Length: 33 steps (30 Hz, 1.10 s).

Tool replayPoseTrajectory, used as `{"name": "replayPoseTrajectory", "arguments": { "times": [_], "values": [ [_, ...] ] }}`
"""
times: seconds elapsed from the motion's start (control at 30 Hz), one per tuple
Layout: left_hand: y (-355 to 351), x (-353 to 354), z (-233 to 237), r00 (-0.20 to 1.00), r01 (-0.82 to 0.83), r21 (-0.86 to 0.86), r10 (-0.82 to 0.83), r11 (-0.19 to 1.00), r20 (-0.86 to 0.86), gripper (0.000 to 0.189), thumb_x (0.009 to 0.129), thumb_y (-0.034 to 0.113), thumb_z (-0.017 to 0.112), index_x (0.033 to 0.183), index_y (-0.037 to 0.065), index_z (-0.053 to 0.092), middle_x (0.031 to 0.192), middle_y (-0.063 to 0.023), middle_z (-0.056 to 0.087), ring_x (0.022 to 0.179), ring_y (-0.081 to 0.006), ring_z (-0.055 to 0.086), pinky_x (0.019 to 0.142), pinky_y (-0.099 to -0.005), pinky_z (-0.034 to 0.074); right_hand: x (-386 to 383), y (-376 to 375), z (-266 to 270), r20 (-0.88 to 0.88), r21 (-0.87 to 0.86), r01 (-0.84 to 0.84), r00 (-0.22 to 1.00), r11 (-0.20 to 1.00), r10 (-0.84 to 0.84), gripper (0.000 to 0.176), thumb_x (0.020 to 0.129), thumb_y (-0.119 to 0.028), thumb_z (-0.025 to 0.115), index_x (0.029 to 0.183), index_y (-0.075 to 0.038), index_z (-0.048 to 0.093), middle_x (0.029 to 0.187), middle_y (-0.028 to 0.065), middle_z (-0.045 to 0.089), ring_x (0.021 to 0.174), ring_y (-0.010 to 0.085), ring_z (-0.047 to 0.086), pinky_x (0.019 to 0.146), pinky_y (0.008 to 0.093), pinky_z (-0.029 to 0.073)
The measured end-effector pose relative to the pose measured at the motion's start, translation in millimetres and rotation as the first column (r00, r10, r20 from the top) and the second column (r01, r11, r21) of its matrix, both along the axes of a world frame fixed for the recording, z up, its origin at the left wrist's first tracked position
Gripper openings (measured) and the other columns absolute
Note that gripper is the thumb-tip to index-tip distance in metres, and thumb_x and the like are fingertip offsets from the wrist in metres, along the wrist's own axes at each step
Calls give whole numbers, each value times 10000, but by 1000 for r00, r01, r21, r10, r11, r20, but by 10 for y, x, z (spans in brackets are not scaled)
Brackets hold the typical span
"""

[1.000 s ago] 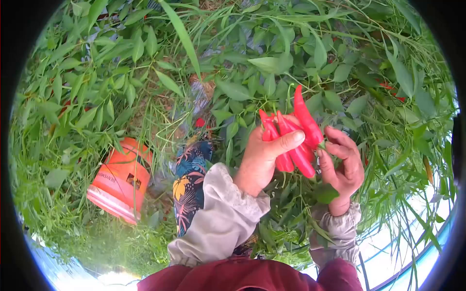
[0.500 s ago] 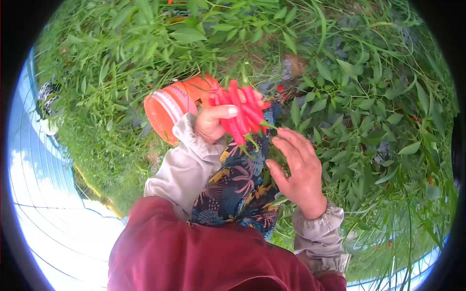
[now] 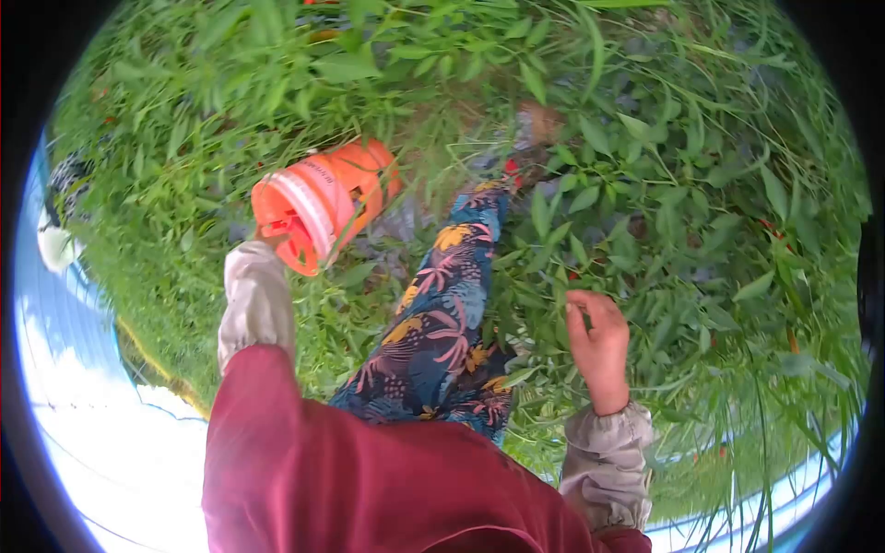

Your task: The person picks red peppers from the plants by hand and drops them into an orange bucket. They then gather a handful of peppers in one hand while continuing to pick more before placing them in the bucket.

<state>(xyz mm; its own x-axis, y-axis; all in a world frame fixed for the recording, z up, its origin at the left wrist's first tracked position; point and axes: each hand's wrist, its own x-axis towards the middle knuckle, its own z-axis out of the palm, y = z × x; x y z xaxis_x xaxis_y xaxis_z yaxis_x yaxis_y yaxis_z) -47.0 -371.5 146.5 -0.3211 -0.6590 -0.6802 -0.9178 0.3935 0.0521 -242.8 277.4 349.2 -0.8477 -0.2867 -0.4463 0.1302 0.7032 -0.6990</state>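
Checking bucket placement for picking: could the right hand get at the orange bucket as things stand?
Probably not directly: the right hand is among the leaves, and the patterned leg lies between it and the orange bucket, whose mouth faces the left sleeve.

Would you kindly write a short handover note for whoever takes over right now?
Left hand: at the mouth of the orange bucket, mostly hidden; grip unclear. The handful of chillies it held a moment ago no longer shows.
Right hand: empty, fingers loosely curled among the chilli plants.
Done: that handful has left the hand.
Left: a few red chillies seem to hang on the plants.
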Motion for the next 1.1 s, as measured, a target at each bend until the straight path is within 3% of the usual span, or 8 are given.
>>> {"name": "replayPoseTrajectory", "arguments": {
  "times": [0.2, 0.33, 0.57, 0.7, 0.77, 0.87, 0.93, 1.1],
  "values": [
    [979, -975, 111, 869, 176, -295, -289, 939, -402, 284, 854, 104, 673, 1110, 0, 604, 1066, -89, 645, 942, -159, 614, 834, -307, 492, -217, 231, -36, -68, 39, 27, 997, 999, -25, 131, 798, -53, 653, 927, -27, 641, 913, 136, 667, 843, 326, 637, 753, 398, 510],
    [3019, -2003, 664, 686, 92, 364, 206, 927, -698, 216, 886, 61, 620, 1094, 2, 608, 1037, -62, 646, 944, -133, 599, 852, -272, 469, -661, 465, -155, -146, 76, 136, 982, 988, -124, 121, 833, -63, 638, 947, -25, 645, 912, 133, 668, 824, 301, 643, 752, 377, 513],
    [5596, -2326, 756, 792, 81, 938, 550, 336, -266, 164, 877, -30, 597, 1038, -8, 618, 934, -40, 664, 847, -89, 612, 762, -216, 481, -1779, 1364, -1003, -105, 137, 458, 889, 878, -447, 156, 890, -92, 604, 1018, -11, 642, 906, 114, 674, 740, 227, 644, 690, 321, 508],
    [5871, -2117, 514, 876, 195, 882, 329, 429, -353, 155, 828, 14, 636, 982, 35, 646, 844, -51, 665, 753, -120, 632, 659, -247, 500, -2213, 2087, -1335, -355, 731, 69, 888, 679, 292, 226, 898, -67, 572, 1107, 5, 618, 1040, 104, 666, 951, 202, 628, 837, 325, 482],
    [5837, -1988, 337, 901, 327, 755, 54, 568, -431, 165, 793, 47, 654, 958, 53, 648, 811, -65, 660, 695, -161, 634, 629, -275, 506, -2408, 2385, -1218, -516, 444, 289, 857, 848, -22, 249, 902, -66, 558, 1139, 5, 592, 1059, 99, 655, 970, 205, 621, 863, 319, 480],
    [5909, -2026, 244, 903, 309, 739, 58, 599, -425, 164, 780, 57, 653, 944, 60, 646, 786, -63, 653, 657, -179, 623, 609, -289, 503, -2532, 2903, -736, -608, 261, 549, 733, 794, -307, 215, 896, -43, 556, 1095, 30, 593, 1046, 111, 650, 950, 219, 631, 868, 327, 501],
    [5908, -2121, 279, 933, 238, 766, 77, 597, -350, 166, 782, 45, 651, 948, 46, 646, 791, -62, 649, 652, -161, 607, 612, -282, 496, -2556, 3270, -519, -509, -257, 820, 334, 511, -793, 145, 890, -27, 565, 1006, 47, 610, 1007, 122, 650, 910, 217, 641, 850, 325, 526],
    [5903, -2040, 86, 927, 187, 812, 173, 553, -332, 181, 791, 7, 635, 972, 11, 637, 833, -67, 640, 681, -133, 584, 628, -260, 477, -2237, 3747, -501, -324, 115, 863, 501, 493, -802, 131, 888, -63, 598, 964, 39, 630, 899, 92, 673, 832, 172, 651, 780, 256, 517]
  ]
}}
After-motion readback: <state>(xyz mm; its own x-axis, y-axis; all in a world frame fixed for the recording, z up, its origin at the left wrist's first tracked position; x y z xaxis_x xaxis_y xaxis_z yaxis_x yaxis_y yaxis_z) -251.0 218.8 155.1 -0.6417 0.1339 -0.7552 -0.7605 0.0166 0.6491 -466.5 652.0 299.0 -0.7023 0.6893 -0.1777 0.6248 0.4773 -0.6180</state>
